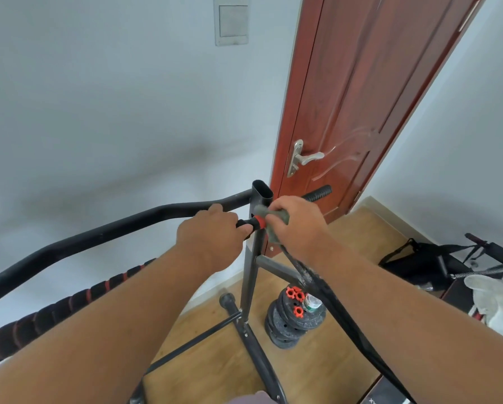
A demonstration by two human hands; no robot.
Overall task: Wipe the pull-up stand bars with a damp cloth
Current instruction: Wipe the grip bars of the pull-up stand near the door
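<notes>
Grey-green and bunched, the damp cloth (276, 225) sits in the right hand (297, 225), fingers curled round it, pressed against the upright post (251, 266) just below its open top. Left of that post, the left hand (209, 234) grips the short handle (249, 224) by its red collar — steadying the pull-up stand, it seems. To do this stroke well, I'd wrap the cloth fully round the post and draw it downward with firm pressure — then work outward along the long curved bar (98, 234) left of the post, refolding to a clean face.
</notes>
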